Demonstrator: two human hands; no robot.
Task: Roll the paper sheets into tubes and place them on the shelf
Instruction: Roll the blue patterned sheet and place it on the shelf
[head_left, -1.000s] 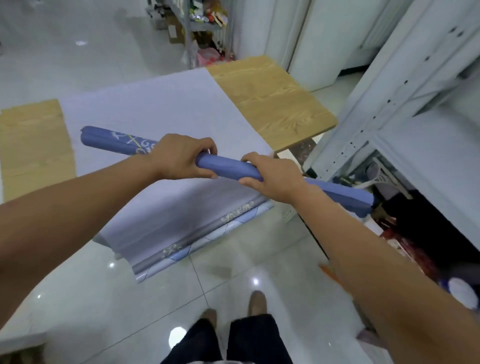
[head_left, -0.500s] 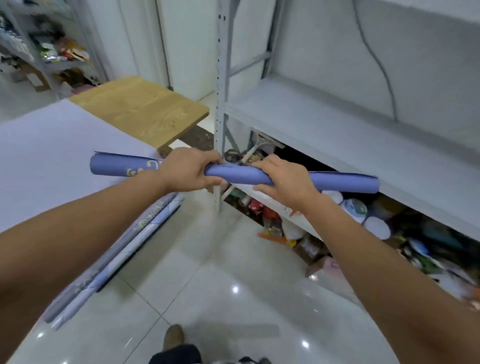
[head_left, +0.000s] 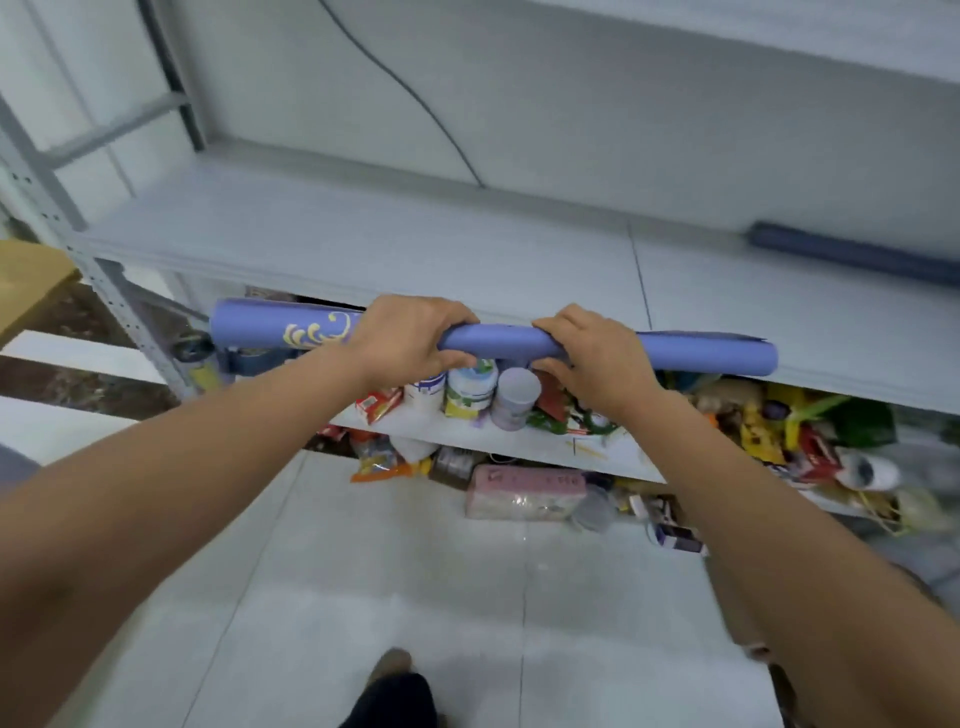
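Note:
A rolled blue paper tube (head_left: 498, 342) with a yellow pattern near its left end is held level in front of the grey shelf (head_left: 363, 244). My left hand (head_left: 410, 338) grips the tube left of its middle. My right hand (head_left: 597, 353) grips it right of the middle. The tube hangs just in front of the shelf's front edge, at about board height. Another dark blue rolled tube (head_left: 852, 254) lies on the shelf at the far right, against the back wall.
The lower shelf (head_left: 467, 441) holds cans, jars and several packets. A pink package (head_left: 524, 491) and other clutter lie on the tiled floor below. A wooden table corner (head_left: 26, 280) shows at the left edge. A cable (head_left: 415, 98) hangs down the back wall.
I have turned from the table to face the shelf. Both hands kept their grip and carried the tube up to the shelf's front edge.

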